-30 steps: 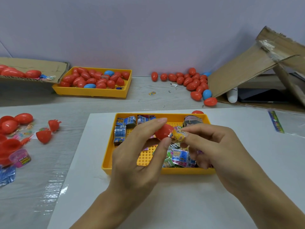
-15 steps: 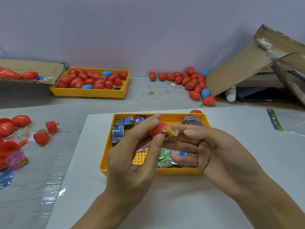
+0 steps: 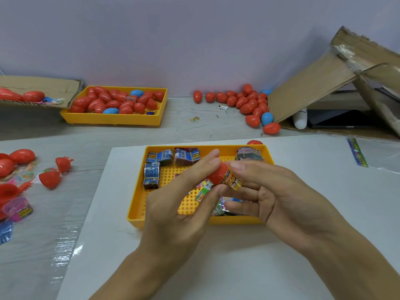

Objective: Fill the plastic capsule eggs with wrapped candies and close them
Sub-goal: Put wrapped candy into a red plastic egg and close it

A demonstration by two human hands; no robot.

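Observation:
Above the near yellow tray (image 3: pixel 138 204), my left hand (image 3: pixel 184 204) pinches a red capsule egg half (image 3: pixel 217 174) between thumb and fingers. A yellow wrapped candy (image 3: pixel 232 181) sticks out of the half's open end, and my right hand (image 3: pixel 279 198) pinches it with forefinger and thumb. The tray holds several wrapped candy packs, blue ones (image 3: pixel 152 174) at its left and back, mixed colours under my hands. How deep the candy sits in the half is hidden by my fingers.
A far yellow tray (image 3: pixel 112 120) is full of red and blue eggs. Loose eggs (image 3: pixel 249 102) lie by the wall next to a tilted cardboard box (image 3: pixel 320 87). Open red halves (image 3: pixel 50 179) and candy packs lie at the left. A white sheet (image 3: pixel 216 267) covers the near table.
The candy has gone from beside the red half to sticking into its open end. My right hand's lower fingers have spread out under it. Both hands shifted slightly left.

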